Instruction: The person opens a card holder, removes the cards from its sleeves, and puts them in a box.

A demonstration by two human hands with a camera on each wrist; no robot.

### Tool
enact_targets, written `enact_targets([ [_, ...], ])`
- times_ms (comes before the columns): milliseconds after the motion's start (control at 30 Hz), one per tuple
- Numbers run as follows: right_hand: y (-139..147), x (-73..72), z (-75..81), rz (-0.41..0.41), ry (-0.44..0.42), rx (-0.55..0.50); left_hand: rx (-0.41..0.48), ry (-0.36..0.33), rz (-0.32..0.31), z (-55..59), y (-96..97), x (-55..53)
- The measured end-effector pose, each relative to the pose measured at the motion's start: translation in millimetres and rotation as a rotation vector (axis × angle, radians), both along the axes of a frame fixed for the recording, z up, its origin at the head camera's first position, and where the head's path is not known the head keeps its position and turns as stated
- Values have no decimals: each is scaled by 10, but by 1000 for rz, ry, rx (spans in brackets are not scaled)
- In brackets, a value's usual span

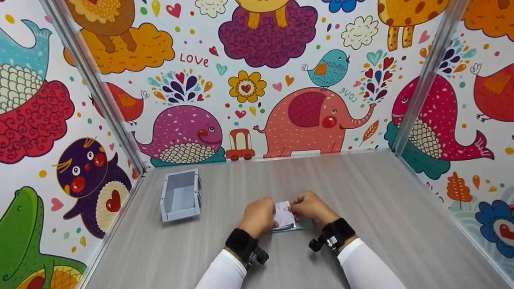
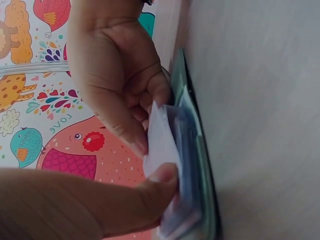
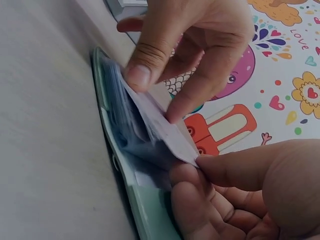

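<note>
Both hands meet at a mint-green card holder (image 3: 150, 205) lying open on the table, its clear plastic sleeves (image 3: 117, 107) fanned in a stack. A pale pink patterned card (image 1: 284, 214) stands raised over the sleeves. My left hand (image 1: 260, 216) pinches its left side, thumb on the near face and fingers behind. At the card's other end, my right hand (image 1: 315, 208) pinches the edge between thumb and index finger. Its other fingers curl beside the holder's cover. Whether the card sits partly inside a sleeve, I cannot tell.
A grey plastic bin (image 1: 180, 196) stands on the table to the left of the hands. Panels with cartoon animals (image 1: 309, 124) enclose the wood-grain table (image 1: 225, 180) at the back and both sides, with metal posts (image 1: 425, 80) at the corners.
</note>
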State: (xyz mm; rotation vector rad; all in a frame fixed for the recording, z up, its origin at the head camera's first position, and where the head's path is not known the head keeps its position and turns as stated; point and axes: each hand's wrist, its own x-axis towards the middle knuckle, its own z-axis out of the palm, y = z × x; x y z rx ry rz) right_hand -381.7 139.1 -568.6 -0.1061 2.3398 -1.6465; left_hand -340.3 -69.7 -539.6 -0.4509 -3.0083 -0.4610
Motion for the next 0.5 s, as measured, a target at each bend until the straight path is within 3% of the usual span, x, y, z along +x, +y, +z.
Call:
enact_targets([
  [200, 57, -16, 28, -18, 3, 7, -13, 12, -10, 11, 4, 24],
  [500, 53, -43, -1, 27, 16, -5, -17, 38, -12, -2, -1, 17],
])
